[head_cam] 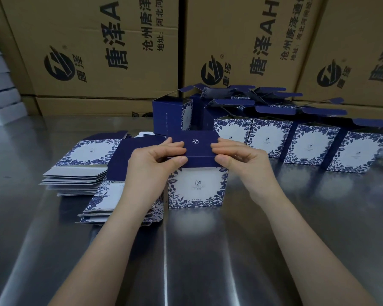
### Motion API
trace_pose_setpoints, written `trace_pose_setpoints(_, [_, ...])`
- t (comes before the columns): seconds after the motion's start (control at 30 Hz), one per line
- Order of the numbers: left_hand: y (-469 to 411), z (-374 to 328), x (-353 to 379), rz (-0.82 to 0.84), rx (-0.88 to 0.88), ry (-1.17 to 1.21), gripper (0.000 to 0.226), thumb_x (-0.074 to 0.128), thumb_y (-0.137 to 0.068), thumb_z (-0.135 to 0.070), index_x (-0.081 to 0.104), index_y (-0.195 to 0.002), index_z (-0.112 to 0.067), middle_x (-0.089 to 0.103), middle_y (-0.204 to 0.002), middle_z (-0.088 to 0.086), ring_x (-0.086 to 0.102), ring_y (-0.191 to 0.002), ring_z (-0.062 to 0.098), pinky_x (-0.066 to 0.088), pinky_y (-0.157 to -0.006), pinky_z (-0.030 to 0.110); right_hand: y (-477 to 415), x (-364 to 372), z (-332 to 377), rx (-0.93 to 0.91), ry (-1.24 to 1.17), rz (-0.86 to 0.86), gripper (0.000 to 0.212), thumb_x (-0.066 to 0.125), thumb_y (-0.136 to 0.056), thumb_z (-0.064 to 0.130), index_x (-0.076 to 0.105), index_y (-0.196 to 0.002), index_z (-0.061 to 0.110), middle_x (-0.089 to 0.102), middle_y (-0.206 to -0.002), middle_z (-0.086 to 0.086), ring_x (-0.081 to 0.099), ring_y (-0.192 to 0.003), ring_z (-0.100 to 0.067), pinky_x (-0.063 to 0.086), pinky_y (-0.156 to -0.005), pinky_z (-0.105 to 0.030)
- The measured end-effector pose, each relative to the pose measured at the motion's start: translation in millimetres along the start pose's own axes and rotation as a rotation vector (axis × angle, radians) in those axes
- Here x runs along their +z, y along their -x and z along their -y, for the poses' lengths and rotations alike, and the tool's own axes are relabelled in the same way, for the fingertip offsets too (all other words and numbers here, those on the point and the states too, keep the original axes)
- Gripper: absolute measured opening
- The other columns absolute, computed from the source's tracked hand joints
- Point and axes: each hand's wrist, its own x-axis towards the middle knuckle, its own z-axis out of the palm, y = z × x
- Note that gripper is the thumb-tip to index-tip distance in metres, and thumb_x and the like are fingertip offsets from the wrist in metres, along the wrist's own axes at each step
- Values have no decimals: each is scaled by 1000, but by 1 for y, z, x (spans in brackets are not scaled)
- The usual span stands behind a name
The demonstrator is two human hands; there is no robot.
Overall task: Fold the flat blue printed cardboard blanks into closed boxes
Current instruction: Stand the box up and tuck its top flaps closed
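Box (196,186) stands upright at the centre of the steel tabletop (208,250). Left hand (150,160) and right hand (241,160) pinch its dark blue lid (195,142) at opposite front corners, with fingers (175,146) on top and thumbs against the front flap. Flat blanks (82,164) are stacked just left. Open-topped boxes (307,146) stand behind at right, brown cartons (97,51) beyond.

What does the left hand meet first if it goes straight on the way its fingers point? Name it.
The left hand already pinches the dark blue lid of the box; sliding on across it, it would likely meet the fingertips of the right hand, which point back at it.
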Motion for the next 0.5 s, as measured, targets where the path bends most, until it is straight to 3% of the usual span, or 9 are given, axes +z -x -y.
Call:
trace_pose_setpoints(0.27, [-1, 4, 1, -26, 41, 2, 26, 74, -81, 3, 75, -82, -23, 71, -99, -9, 60, -116, -1, 46, -97, 10, -1, 3, 2, 0, 4, -46, 31, 69, -77, -12, 73, -86, 17, 72, -91, 1, 64, -107, -8, 48, -97, -27])
trace_pose_setpoints(0.5, [-4, 6, -10, 85, 50, 6, 36, 67, -87, 4, 75, -85, -31, 70, -90, -32, 54, -112, -18, 42, -95, 4, 1, -4, 4, 48, -60, 6, 25, 66, -81, -10, 74, -91, 12, 75, -95, 7, 62, -114, -8, 47, -91, -17])
